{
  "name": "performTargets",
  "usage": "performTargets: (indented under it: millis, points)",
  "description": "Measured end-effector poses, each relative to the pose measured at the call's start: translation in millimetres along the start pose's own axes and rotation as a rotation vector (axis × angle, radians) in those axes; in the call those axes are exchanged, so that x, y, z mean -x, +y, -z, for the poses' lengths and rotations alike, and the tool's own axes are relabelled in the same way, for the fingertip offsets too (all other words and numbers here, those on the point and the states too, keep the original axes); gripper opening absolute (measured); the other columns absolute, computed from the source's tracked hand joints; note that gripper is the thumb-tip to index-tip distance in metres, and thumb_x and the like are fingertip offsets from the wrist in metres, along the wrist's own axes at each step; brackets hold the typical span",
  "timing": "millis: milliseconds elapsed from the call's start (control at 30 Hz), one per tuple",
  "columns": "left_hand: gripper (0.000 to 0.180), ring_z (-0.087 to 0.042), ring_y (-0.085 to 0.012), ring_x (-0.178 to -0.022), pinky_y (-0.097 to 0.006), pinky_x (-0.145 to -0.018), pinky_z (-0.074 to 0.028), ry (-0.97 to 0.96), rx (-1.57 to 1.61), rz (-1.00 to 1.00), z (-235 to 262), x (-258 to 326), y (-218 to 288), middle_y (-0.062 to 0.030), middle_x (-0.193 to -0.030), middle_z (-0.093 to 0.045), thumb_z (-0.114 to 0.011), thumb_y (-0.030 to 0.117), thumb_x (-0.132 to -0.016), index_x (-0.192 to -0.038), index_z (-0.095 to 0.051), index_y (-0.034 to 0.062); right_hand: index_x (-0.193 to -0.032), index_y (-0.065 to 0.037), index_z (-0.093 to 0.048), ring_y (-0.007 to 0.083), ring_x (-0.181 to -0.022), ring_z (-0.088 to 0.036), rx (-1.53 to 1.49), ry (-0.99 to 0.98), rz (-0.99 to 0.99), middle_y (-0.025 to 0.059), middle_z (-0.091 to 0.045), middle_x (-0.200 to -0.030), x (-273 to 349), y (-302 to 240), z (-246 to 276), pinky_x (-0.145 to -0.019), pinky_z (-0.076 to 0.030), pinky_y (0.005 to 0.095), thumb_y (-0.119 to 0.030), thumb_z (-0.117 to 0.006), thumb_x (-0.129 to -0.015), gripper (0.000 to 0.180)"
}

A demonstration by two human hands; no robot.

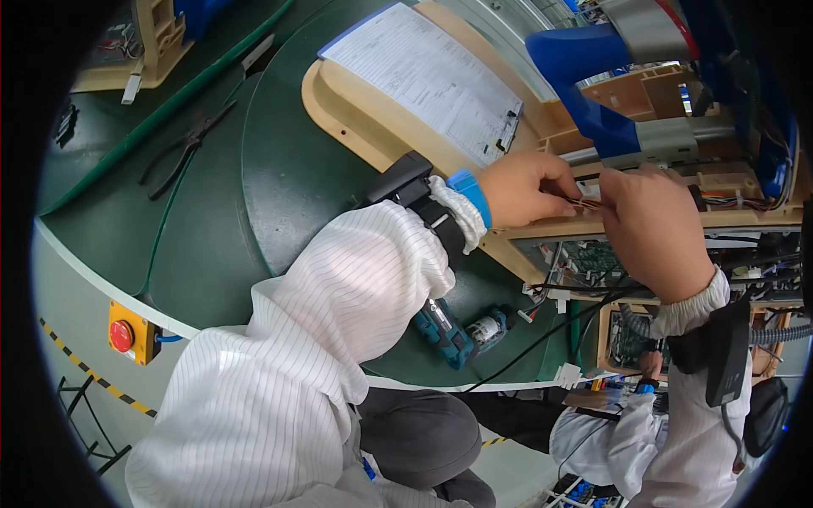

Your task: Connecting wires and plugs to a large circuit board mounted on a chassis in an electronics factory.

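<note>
Over an open beige housing (pixel 749 220) on the right, my two hands work close together. My left hand (pixel 525 190) pinches thin coloured wires (pixel 586 203) between thumb and fingers. Just to the right, my right hand (pixel 656 224) is closed, knuckles up, at the same wires; its fingertips are hidden, so what exactly it grips cannot be made out. More of the wire bundle (pixel 737 201) runs along a channel in the housing to the right. Beyond my hands, a blue bent part (pixel 584 63) with grey metal joints rises from the housing.
A paper sheet on a clipboard (pixel 423 80) lies on the beige panel (pixel 339 106). Pliers (pixel 182 152) and a teal cordless screwdriver (pixel 445 334) rest on the green table (pixel 296 169). A red stop button (pixel 122 335) sits at its edge. Black cables (pixel 542 339) hang near my right arm; a co-worker (pixel 601 440) is behind it.
</note>
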State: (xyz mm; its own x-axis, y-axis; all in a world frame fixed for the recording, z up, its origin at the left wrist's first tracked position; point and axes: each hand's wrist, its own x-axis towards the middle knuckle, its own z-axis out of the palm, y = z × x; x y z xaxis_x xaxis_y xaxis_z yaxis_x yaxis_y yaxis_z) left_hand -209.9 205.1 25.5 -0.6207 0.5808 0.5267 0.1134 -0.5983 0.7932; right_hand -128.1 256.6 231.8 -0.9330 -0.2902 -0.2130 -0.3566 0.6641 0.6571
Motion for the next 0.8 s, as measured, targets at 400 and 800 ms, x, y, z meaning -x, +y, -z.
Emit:
performTargets:
  millis: [400,800]
  points:
    - [0.013,-0.066,-0.0123,-0.084,-0.027,-0.077,-0.053,0.192,-0.063,-0.050,-13,5,-6,-0.0084,-0.090,-0.073,-0.076,0.006,-0.084,-0.094,-0.072,-0.0002,-0.080,-0.008,-0.065,0.0306,-0.087,-0.061,0.008,0.155,0.017,0.0090,-0.066,-0.080,4,-4,-17,-0.078,-0.046,0.0453,-0.005,-0.062,-0.078,0.005]
    - [0.016,-0.068,-0.0206,-0.083,-0.032,-0.076,-0.053,0.208,-0.398,-0.341,-14,5,-11,-0.0104,-0.089,-0.070,-0.076,0.013,-0.083,-0.097,-0.075,0.0045,-0.082,-0.008,-0.069,0.0325,-0.090,-0.061,0.010,0.126,0.070,0.0098,-0.066,-0.083,8,-2,-16,-0.078,-0.046,0.0449,-0.003,-0.058,-0.077,0.013]
